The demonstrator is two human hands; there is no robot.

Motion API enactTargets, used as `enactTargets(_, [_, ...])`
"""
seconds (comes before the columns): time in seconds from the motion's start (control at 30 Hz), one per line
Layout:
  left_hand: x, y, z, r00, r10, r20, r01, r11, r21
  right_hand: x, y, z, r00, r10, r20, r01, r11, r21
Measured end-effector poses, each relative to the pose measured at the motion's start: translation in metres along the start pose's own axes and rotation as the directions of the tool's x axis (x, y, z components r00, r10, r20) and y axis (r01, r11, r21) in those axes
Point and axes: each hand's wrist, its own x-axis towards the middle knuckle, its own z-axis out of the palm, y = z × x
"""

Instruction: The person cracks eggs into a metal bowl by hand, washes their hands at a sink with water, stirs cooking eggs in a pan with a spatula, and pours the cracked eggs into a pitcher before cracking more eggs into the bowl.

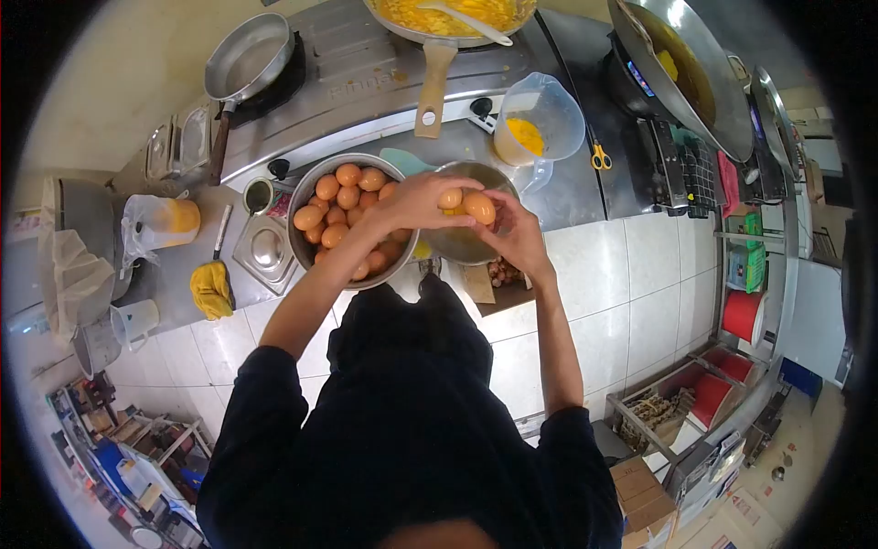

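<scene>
Both hands are above a metal bowl (455, 247) with a little yellow egg in it. My left hand (422, 201) is closed around a brown egg (450, 198), palm down. Another brown egg (479, 209) is between the fingers and thumb of my right hand (516, 231). The two eggs are side by side, close together or touching; whether either shell is cracked I cannot tell. Under my left forearm stands a larger metal bowl (302, 263) heaped with whole brown eggs (347, 197).
Behind the bowls is a clear jug (553, 114) with beaten egg. A pan (393, 35) of yellow egg sits on the stove, its handle (433, 96) pointing at me. Scissors (600, 156) lie right, a yellow cloth (211, 289) left. Below the edge, a carton (508, 293) holds eggshells.
</scene>
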Motion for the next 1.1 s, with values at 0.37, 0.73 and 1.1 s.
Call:
enactTargets(0.37, [0.012,-0.024,0.007,0.977,0.183,0.111,-0.214,0.840,0.499,0.000,0.013,0.002,0.995,-0.097,-0.013,0.089,0.954,-0.286])
enactTargets(0.73, [0.028,0.001,0.001,0.992,0.080,-0.099,-0.045,0.948,0.315,-0.003,0.007,0.005,0.935,-0.202,-0.291,0.091,0.931,-0.353])
enactTargets(1.1, [-0.054,0.046,-0.002,0.992,-0.096,-0.087,0.078,0.978,-0.194,-0.127,0.104,-0.020,0.759,0.229,-0.610,-0.308,0.951,-0.027])
